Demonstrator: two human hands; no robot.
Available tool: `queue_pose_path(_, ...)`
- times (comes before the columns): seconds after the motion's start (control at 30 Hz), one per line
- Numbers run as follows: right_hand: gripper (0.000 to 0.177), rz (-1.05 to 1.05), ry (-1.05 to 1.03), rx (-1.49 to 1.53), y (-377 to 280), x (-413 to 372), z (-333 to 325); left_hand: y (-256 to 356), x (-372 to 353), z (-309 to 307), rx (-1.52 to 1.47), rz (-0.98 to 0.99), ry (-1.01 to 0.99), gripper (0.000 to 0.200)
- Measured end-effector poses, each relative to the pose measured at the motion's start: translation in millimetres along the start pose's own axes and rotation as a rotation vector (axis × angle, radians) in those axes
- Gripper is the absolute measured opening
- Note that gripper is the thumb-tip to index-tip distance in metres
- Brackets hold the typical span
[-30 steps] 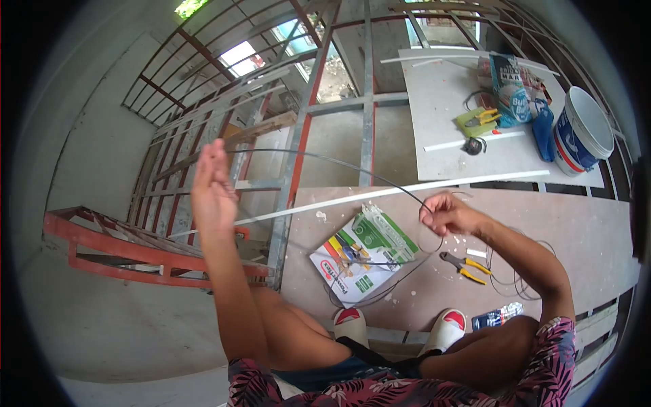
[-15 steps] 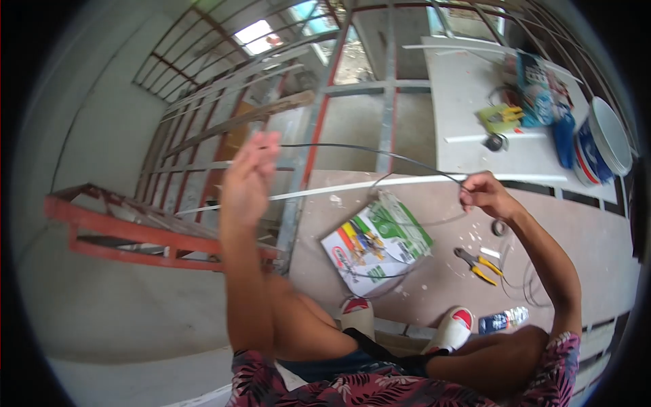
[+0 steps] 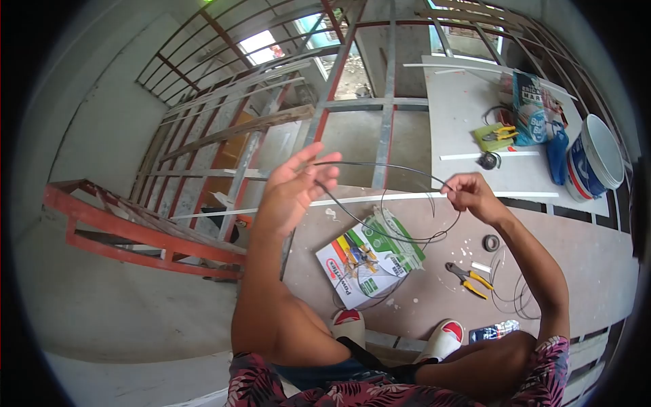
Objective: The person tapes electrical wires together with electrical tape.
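Note:
A thin black wire (image 3: 380, 166) arcs between my two raised hands and hangs in a loop over the board. My left hand (image 3: 298, 186) is held up with fingers spread, the wire running along its fingertips. My right hand (image 3: 468, 193) pinches the wire's other end between thumb and fingers. Below the loop lies a colourful product bag (image 3: 369, 254) on the brown board (image 3: 576, 251). More wire coils (image 3: 515, 295) lie near my right knee.
Yellow-handled pliers (image 3: 466, 278) and a tape roll (image 3: 491, 242) lie on the board. A white strip (image 3: 380, 198) runs along its far edge. Farther off, a grey panel (image 3: 461, 115) holds a bucket (image 3: 597, 163), a bag (image 3: 530, 108) and tools. Open metal framing (image 3: 224, 115) lies left.
My left hand has moved right and down, toward the right hand, with fingers now spread. The wire has slackened from a wide arc into a hanging loop.

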State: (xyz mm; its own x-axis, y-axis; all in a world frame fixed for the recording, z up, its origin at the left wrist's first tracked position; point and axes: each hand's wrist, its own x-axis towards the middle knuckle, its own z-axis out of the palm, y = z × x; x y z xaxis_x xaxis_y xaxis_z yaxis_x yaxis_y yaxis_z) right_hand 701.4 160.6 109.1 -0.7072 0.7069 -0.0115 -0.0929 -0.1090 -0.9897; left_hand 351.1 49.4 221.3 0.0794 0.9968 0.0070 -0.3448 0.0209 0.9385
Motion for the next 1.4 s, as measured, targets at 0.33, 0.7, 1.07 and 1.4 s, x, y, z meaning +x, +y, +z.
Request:
queue_pose_path(0.33, 0.020, 0.064, 0.072, 0.263, 13, 4, -35, -2, 5, -41, -0.037, 0.076, 0.200, 0.048)
queue_pose_path(0.7, 0.020, 0.075, 0.069, 0.279, 18, 5, -37, 9, -2, -48, -0.081, 0.081, 0.250, 0.043)
queue_pose_path(1.07, 0.025, 0.175, -0.337, 0.010, 49, -25, 32, 5, -9, -5, 0.366, -0.179, 0.115, 0.047)
queue_pose_path(1.4, 0.031, 0.197, -0.362, -0.323, 41, -17, 16, -7, -15, 7, 0.805, -0.378, -0.094, 0.033)
